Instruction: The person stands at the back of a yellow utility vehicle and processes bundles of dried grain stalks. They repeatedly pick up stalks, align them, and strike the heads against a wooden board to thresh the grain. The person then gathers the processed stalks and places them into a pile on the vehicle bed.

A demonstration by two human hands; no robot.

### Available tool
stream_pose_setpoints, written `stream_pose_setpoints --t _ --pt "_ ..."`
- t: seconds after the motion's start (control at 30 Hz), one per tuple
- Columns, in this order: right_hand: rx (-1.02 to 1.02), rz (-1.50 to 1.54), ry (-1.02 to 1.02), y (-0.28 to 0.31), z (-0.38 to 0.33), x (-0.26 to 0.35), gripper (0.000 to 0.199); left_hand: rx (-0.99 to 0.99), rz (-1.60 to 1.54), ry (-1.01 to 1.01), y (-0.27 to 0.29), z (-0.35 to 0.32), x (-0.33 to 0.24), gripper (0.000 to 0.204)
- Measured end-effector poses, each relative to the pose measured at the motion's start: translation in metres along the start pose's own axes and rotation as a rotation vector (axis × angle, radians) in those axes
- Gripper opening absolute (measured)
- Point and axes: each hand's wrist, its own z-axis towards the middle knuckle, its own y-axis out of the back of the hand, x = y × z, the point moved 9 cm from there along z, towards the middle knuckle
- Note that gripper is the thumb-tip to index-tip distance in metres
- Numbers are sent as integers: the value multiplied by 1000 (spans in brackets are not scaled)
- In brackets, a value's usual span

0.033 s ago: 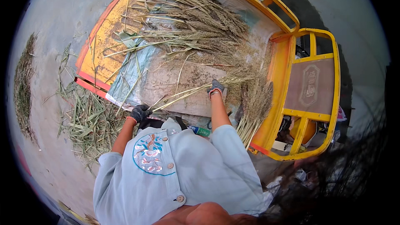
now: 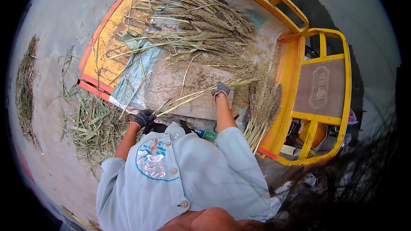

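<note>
A thin bunch of dry grain stalks point(image 2: 188, 98) stretches slantwise in front of me, its feathery seed heads point(image 2: 245, 78) pointing to the far right. My left hand point(image 2: 145, 117), in a dark knitted glove, is closed around the cut ends close to my body. Farther up, just below the seed heads, my gloved right hand point(image 2: 221, 90) is closed on the same stalks; its fingers are partly hidden. Beneath them lies a flat, worn board point(image 2: 171, 81) strewn with chaff. A separate bundle of stalks with seed heads point(image 2: 262, 113) rests to the right of my right hand.
A large heap of seed-headed stalks point(image 2: 214, 23) covers the far part of the yellow cart bed point(image 2: 105, 55). Yellow rails point(image 2: 346, 102) rise at the right. Cut leaves and stems point(image 2: 94, 124) are piled on the ground at left, with a dark plant strip point(image 2: 26, 90) beyond.
</note>
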Motion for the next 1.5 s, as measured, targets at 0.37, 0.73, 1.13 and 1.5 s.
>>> stream_pose_setpoints --t 0.37,0.73,1.13,1.5 --pt "131 75 -110 10 30 -56 20 -237 145 180 -12 2 84 25" --pt "-308 -828 344 206 -50 -62 38 -354 231 219 5 -28 111 24" --pt "-664 -794 333 226 -30 -103 47 -63 -137 140 3 -43 72 5" --pt "482 -47 383 172 -17 -233 20 -21 31 147 7 -67 70 17"
